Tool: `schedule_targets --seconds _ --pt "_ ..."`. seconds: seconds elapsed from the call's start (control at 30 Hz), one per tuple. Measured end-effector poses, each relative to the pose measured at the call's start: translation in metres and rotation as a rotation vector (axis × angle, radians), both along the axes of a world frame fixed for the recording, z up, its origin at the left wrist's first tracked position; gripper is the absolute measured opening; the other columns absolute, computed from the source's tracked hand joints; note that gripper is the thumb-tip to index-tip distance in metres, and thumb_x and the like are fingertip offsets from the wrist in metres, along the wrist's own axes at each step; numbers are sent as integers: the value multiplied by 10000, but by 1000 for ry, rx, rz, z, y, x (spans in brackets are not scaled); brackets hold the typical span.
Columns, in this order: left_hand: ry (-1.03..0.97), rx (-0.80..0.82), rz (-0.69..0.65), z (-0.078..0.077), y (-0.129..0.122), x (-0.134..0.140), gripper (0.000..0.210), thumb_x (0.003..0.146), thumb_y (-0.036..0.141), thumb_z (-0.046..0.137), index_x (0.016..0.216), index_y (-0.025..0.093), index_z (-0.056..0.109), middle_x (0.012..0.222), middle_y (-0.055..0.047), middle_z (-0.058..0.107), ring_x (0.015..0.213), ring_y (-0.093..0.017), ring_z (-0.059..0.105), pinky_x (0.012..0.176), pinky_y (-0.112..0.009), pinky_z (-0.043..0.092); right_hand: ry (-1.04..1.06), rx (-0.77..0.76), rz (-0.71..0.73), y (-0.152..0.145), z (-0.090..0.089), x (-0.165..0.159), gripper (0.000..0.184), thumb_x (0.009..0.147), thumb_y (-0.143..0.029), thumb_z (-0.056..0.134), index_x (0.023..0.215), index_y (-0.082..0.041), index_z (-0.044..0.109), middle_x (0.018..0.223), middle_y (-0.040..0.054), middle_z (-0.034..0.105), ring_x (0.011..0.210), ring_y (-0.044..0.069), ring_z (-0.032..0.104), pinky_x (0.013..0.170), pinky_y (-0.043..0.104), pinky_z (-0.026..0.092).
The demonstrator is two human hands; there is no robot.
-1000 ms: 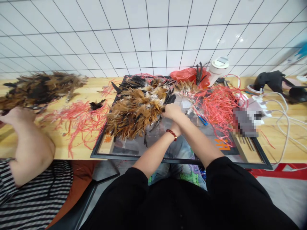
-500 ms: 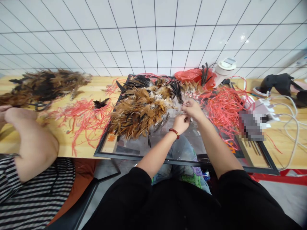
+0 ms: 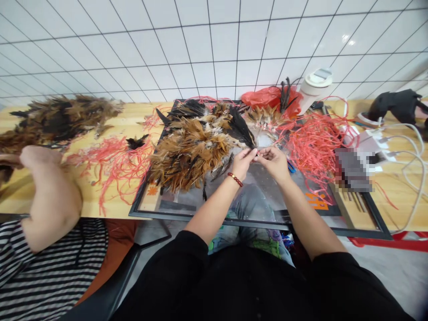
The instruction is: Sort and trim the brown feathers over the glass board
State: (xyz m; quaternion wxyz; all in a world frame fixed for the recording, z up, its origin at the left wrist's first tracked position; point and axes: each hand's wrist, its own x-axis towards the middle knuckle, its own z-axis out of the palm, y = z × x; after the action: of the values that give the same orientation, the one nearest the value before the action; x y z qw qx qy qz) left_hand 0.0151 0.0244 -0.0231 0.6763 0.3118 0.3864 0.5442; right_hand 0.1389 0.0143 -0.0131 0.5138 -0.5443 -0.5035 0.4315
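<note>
My left hand (image 3: 243,164), a beaded bracelet at its wrist, is closed in a pinch on the quill ends of some black feathers (image 3: 241,127), which point up and left. Fingertip to fingertip with it, my right hand (image 3: 274,163) pinches at the same quill ends; a small reddish bit shows there, too small to name. Left of my hands lies a heap of brown feathers (image 3: 192,154). A small blue looped object (image 3: 291,167) lies just right of my right hand. Both hands are above a dark-framed clear panel (image 3: 214,220).
Tangled red plastic strips (image 3: 316,145) lie to the right, with more strips (image 3: 117,162) on the left. A white cup (image 3: 312,91) stands by a red bag (image 3: 259,99) at the wall. White cables (image 3: 416,187) run at far right. A co-worker's arm (image 3: 50,191) rests at left.
Black feathers now rise from my left hand's pinch. My hands have come together side by side, the right one lower than before. The blue object has come into sight.
</note>
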Motion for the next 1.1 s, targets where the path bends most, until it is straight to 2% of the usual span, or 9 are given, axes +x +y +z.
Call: schedule_targets --seconds 0.1,0.2,0.37,0.5,0.6,0.73,0.87,1.0,1.1 --pt "-50 -46 17 3 1 -4 240 718 281 820 721 132 632 701 15 663 677 -64 611 715 -201 508 4 11 16 -6 -6 -2 452 580 -520 858 830 -187 681 733 -2 689 668 132 629 761 322 555" --pt "-58 -75 -11 6 3 -9 198 777 263 773 749 132 627 724 6 661 684 -61 607 710 -200 499 16 24 45 -11 -5 -3 443 635 -532 827 897 -190 724 786 17 731 708 148 655 802 341 561" --pt "-81 -89 -68 4 6 -13 167 836 231 718 753 143 602 735 10 642 681 -60 593 740 -216 494 95 5 63 -13 0 -5 470 607 -560 833 885 -198 718 801 23 730 729 153 654 793 332 558" --pt "-74 -13 -83 1 4 -10 214 754 269 801 758 140 630 739 16 658 695 -64 599 743 -223 500 161 -31 49 -8 -6 -4 464 541 -523 882 798 -195 678 701 -12 659 611 110 566 649 278 493" --pt "-38 37 -47 -4 2 -5 359 610 365 898 766 144 662 719 31 671 682 -58 596 719 -208 489 147 1 -12 -4 -13 -1 461 521 -497 896 763 -202 636 665 -28 618 592 106 533 605 263 454" --pt "13 62 21 -11 3 -2 474 450 447 947 655 137 652 636 46 652 625 -57 568 674 -212 465 -88 130 -19 -7 -15 1 318 669 -469 796 762 -211 635 670 -10 609 606 132 522 589 281 438" --pt "80 116 66 -13 4 -3 391 461 353 949 637 142 672 667 47 662 671 -67 578 715 -220 466 -428 353 -56 -13 -11 2 143 783 -350 669 756 -211 657 727 18 631 670 154 545 674 308 460" --pt "112 96 62 -10 3 -2 321 535 276 913 764 152 726 741 31 687 670 -65 569 684 -216 454 -481 212 -5 1 4 14 119 802 -296 641 734 -198 637 603 -16 582 553 127 487 592 274 412" --pt "148 43 41 -9 3 0 267 631 228 848 864 159 737 750 21 695 629 -64 553 646 -218 449 -551 138 -125 36 29 39 96 809 -236 680 815 -140 683 692 24 662 609 121 523 633 268 409"
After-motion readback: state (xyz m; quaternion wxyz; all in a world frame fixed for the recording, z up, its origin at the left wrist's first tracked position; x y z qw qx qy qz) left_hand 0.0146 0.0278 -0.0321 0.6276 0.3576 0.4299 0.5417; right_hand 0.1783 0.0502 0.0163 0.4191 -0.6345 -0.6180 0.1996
